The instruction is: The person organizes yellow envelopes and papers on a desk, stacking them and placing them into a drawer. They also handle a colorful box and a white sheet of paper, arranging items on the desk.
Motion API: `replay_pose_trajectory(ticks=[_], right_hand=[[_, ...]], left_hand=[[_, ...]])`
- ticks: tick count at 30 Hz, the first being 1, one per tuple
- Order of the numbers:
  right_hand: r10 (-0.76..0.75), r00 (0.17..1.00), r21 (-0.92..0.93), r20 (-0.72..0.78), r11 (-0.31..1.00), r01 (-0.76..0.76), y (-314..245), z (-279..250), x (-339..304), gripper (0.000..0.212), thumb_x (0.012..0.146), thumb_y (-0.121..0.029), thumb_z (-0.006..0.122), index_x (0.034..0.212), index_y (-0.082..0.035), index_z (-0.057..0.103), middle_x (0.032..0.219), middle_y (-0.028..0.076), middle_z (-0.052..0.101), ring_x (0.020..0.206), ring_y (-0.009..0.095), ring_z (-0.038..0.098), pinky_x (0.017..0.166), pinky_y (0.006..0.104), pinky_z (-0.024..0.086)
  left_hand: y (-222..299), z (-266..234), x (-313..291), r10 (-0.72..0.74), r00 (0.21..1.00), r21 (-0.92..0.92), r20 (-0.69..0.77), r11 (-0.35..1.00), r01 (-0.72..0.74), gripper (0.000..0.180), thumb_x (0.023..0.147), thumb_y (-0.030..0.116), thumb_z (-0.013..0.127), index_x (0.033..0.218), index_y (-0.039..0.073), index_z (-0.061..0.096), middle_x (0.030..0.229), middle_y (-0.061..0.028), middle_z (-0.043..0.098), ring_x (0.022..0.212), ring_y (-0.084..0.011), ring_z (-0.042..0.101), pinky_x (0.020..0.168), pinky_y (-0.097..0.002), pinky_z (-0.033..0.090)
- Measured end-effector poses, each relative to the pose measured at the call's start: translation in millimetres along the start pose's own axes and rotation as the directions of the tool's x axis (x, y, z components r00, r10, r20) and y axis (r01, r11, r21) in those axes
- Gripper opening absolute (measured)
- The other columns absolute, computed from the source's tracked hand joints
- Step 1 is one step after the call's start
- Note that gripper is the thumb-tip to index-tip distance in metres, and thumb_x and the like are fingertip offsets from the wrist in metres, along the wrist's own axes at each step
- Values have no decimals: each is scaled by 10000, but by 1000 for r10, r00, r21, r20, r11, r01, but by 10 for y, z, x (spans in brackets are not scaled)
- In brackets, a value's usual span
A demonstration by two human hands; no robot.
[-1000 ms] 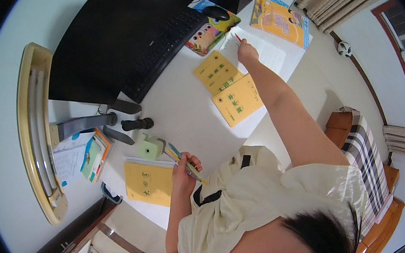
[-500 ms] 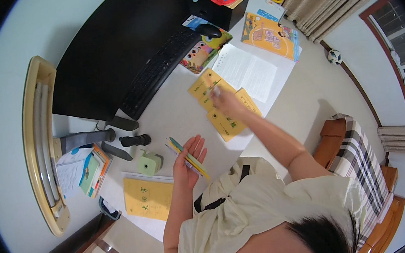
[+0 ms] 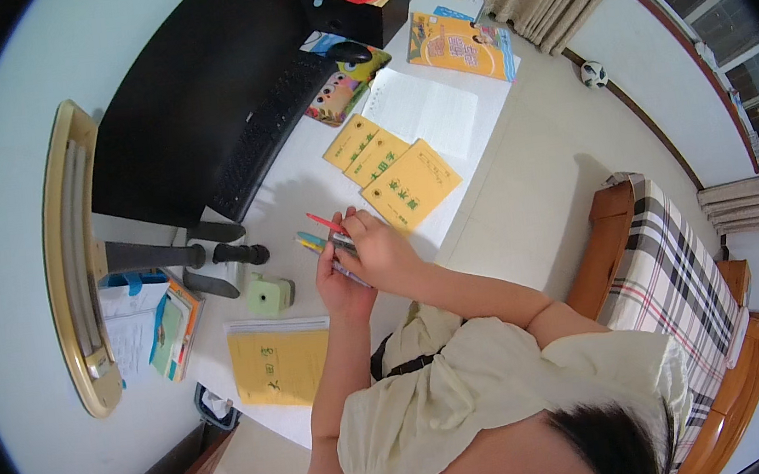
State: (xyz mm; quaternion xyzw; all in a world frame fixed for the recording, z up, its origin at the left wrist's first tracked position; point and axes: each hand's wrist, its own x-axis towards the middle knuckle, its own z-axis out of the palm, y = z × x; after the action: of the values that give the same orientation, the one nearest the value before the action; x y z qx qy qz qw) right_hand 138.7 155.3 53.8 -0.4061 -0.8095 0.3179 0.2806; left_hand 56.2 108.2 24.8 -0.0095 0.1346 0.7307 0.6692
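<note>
Above the white desk (image 3: pixel 284 168) my two hands meet. My left hand (image 3: pixel 347 298) is closed round a few pens and pencils (image 3: pixel 311 241), with teal, yellow and purplish barrels showing; the right fingers partly cover them. Over it, my right hand (image 3: pixel 389 256) grips a red pen (image 3: pixel 323 222) whose end points to the far left. A grey-black stick also shows between the hands, and which hand bears it I cannot tell. Just beyond lie three overlapping yellow exercise books (image 3: pixel 413 183). Left of my left hand stands a small green pencil sharpener (image 3: pixel 270 295).
A larger yellow booklet (image 3: pixel 273 368) lies on white sheets at left. Farther off are a black keyboard (image 3: pixel 272 137), monitor (image 3: pixel 198 89), mouse (image 3: pixel 348 52), printed paper (image 3: pixel 426 107) and an orange book (image 3: pixel 461 48). A black cylinder (image 3: pixel 242 253) lies near the monitor stand.
My right hand has left the exercise books and come to my left hand, now with a red pen. The left fingers have closed round the pens. The view has shifted slightly.
</note>
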Motion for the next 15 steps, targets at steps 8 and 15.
replay_pose_trajectory(ticks=[8, 15], right_hand=[[-143, 971, 10, -190, 989, 148, -92, 37, -312, 467, 738, -49, 573, 1175, 89, 485, 1063, 211, 501, 935, 357, 473, 815, 401, 415], [-104, 983, -100, -150, 991, 90, -304, 113, -687, 451, 744, 3, 544, 1186, 75, 491, 1257, 172, 411, 1125, 340, 396, 896, 409, 368]], left_hand=[[-13, -8, -58, 48, 998, 84, 50, 995, -52, 422, 959, 276, 276, 1276, 14, 368, 1333, -123, 396, 1269, -276, 318, 1069, -422, 235], [-45, -115, -232, -29, 990, 182, -139, 982, 55, 313, 946, 257, 428, 1169, 40, 464, 1205, -90, 495, 1181, -210, 422, 989, -364, 366]])
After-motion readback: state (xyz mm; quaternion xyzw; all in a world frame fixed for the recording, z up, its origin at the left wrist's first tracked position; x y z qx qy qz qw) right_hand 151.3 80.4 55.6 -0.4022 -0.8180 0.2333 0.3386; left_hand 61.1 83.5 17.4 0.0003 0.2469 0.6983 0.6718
